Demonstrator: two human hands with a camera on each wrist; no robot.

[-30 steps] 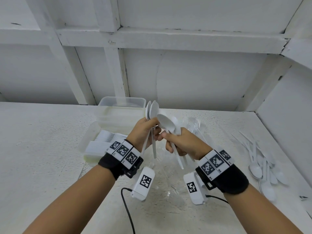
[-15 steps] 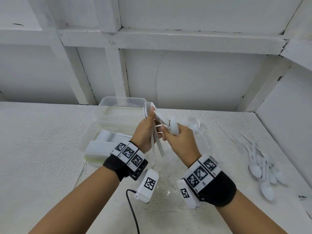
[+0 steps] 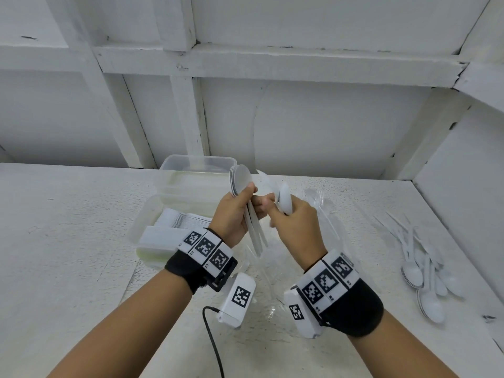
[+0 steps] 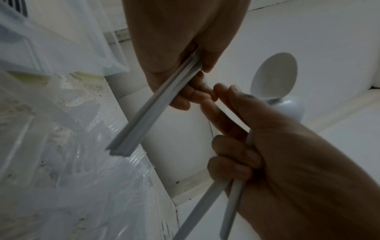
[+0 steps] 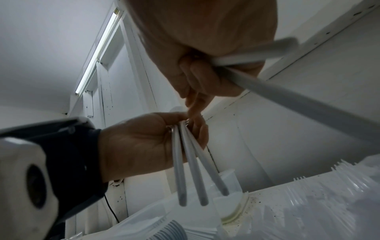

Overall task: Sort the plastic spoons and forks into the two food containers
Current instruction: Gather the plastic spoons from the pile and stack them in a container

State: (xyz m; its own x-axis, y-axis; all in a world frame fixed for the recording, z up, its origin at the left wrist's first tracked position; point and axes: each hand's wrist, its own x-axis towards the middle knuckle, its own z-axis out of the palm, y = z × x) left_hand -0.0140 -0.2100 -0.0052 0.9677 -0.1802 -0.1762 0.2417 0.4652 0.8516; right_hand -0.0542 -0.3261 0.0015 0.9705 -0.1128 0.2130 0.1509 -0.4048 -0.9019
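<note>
Both hands meet above the table's middle. My left hand point(image 3: 245, 205) grips a nested stack of white plastic spoons point(image 3: 240, 179), bowls up, handles point(image 4: 152, 112) hanging below the palm. My right hand point(image 3: 281, 214) grips two more white spoons point(image 3: 285, 201) by their handles point(image 5: 304, 99), bowls up, right beside the left stack, and its fingertips touch the left fingers. An empty clear food container point(image 3: 196, 166) stands just behind the hands. A second container point(image 3: 141, 230) at the left holds a row of white cutlery point(image 3: 174, 227). Clear plastic forks point(image 3: 323, 203) lie under and behind the hands.
Several loose white spoons point(image 3: 425, 271) lie on the white table point(image 3: 68, 255) at the right, near the side wall. A black cable point(image 3: 215, 347) runs from the left wrist camera toward the table's near edge. A white wall closes the back.
My right hand has come up and to the left with its two spoons, turning them upright against the stack in my left hand. The left hand has barely moved.
</note>
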